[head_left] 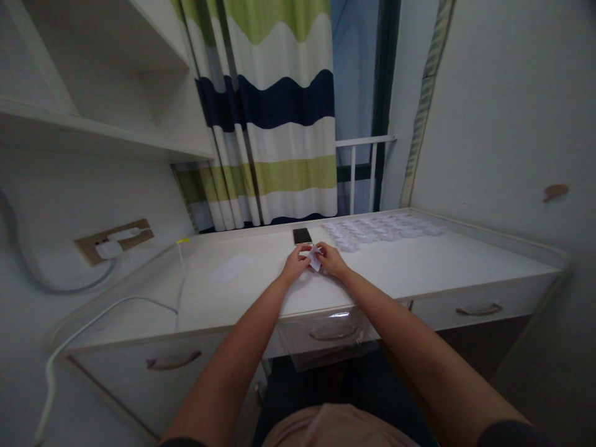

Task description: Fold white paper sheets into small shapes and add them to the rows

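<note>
Between my two hands, just above the white desk (265,292), is a small folded piece of white paper (315,258). My left hand (297,263) grips its left side with bent fingers. On the other side, my right hand (331,259) pinches the paper near its upper right. The paper has pointed corners and visible creases; its exact shape is too small to make out. Just beyond my hands lies a dark phone-like rectangle (302,236). Rows of several folded white paper pieces (382,230) stand at the back right of the desk.
Flat white paper (231,268) lies on the desk's left part. A white cable (116,302) crosses the left edge, near a wall socket (112,242). A clear plastic sheet (321,341) hangs over the front drawer. A striped curtain (288,143) hangs behind; a shelf (107,133) overhangs the left.
</note>
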`<action>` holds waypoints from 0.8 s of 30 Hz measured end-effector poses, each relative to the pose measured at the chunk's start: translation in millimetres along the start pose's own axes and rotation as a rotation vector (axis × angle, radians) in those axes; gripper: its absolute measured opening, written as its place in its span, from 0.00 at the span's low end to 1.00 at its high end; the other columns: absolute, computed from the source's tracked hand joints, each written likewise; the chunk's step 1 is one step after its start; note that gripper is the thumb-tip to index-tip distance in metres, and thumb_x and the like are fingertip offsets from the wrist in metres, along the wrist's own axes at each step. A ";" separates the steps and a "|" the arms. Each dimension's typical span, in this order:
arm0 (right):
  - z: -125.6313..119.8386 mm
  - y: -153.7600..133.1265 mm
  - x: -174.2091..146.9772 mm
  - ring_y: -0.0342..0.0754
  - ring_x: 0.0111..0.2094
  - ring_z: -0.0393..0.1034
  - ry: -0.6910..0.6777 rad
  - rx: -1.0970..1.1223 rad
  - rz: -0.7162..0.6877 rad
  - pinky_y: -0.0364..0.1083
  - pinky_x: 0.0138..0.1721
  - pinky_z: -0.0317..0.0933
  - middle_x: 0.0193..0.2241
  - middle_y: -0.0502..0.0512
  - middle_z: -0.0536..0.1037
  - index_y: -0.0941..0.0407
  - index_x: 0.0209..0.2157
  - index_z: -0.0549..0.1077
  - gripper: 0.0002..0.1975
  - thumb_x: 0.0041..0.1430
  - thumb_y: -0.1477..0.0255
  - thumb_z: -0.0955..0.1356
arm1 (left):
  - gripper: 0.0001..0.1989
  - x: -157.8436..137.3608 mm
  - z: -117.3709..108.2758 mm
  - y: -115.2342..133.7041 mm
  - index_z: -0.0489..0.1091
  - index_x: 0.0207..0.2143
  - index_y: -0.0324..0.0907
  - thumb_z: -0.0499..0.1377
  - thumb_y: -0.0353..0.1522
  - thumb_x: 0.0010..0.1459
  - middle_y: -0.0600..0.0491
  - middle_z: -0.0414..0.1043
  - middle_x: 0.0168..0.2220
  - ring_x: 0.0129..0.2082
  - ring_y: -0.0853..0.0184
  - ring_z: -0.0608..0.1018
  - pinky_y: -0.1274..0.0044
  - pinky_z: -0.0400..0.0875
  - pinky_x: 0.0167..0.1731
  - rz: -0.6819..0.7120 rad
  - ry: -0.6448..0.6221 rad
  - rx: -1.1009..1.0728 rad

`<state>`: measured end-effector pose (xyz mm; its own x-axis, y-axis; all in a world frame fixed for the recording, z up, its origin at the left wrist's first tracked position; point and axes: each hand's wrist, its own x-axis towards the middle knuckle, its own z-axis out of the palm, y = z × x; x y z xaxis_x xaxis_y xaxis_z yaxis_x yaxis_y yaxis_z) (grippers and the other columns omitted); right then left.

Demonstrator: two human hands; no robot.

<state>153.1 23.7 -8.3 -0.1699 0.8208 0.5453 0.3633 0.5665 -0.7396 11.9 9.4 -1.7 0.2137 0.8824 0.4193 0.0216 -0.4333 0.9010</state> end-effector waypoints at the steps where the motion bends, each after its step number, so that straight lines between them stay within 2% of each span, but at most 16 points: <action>1: 0.2 -1.1 -0.2 0.41 0.21 0.62 0.004 0.036 0.006 0.40 0.23 0.57 0.21 0.47 0.70 0.55 0.32 0.66 0.08 0.47 0.75 0.61 | 0.15 0.2 0.3 1.1 0.64 0.36 0.40 0.54 0.23 0.42 0.51 0.66 0.43 0.28 0.73 0.72 0.78 0.72 0.26 -0.006 0.016 -0.009; 5: 0.1 -2.9 0.4 0.41 0.20 0.62 0.021 0.202 0.008 0.40 0.21 0.58 0.20 0.46 0.69 0.55 0.32 0.65 0.09 0.45 0.75 0.61 | 0.11 1.4 0.2 5.6 0.66 0.33 0.40 0.55 0.24 0.43 0.52 0.70 0.38 0.31 0.71 0.73 0.79 0.72 0.27 -0.065 0.075 -0.068; 9: -1.4 -0.6 2.9 0.41 0.21 0.62 0.032 0.269 -0.007 0.40 0.22 0.58 0.20 0.46 0.68 0.55 0.31 0.65 0.10 0.42 0.75 0.61 | 0.10 1.9 -1.9 8.1 0.68 0.33 0.39 0.57 0.27 0.44 0.53 0.72 0.30 0.27 0.70 0.74 0.77 0.71 0.28 -0.149 0.052 -0.170; 17: -4.8 0.1 8.1 0.40 0.21 0.61 -0.023 0.378 -0.015 0.39 0.22 0.56 0.21 0.47 0.71 0.56 0.31 0.69 0.11 0.40 0.75 0.64 | 0.11 1.9 -6.3 6.2 0.72 0.28 0.36 0.63 0.29 0.36 0.50 0.74 0.30 0.30 0.68 0.75 0.73 0.69 0.35 -0.139 0.090 -0.365; 24: -9.8 -7.9 1.8 0.43 0.31 0.67 -0.093 0.526 0.105 0.40 0.27 0.60 0.31 0.51 0.74 0.55 0.32 0.72 0.12 0.41 0.74 0.64 | 0.10 4.1 -8.7 3.7 0.73 0.26 0.35 0.62 0.30 0.37 0.48 0.74 0.28 0.30 0.67 0.75 0.72 0.68 0.38 -0.153 0.121 -0.380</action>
<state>158.9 20.0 2.4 -0.2463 0.8643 0.4385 -0.1207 0.4215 -0.8988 4.4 13.0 4.3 0.1198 0.9562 0.2671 -0.3221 -0.2170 0.9215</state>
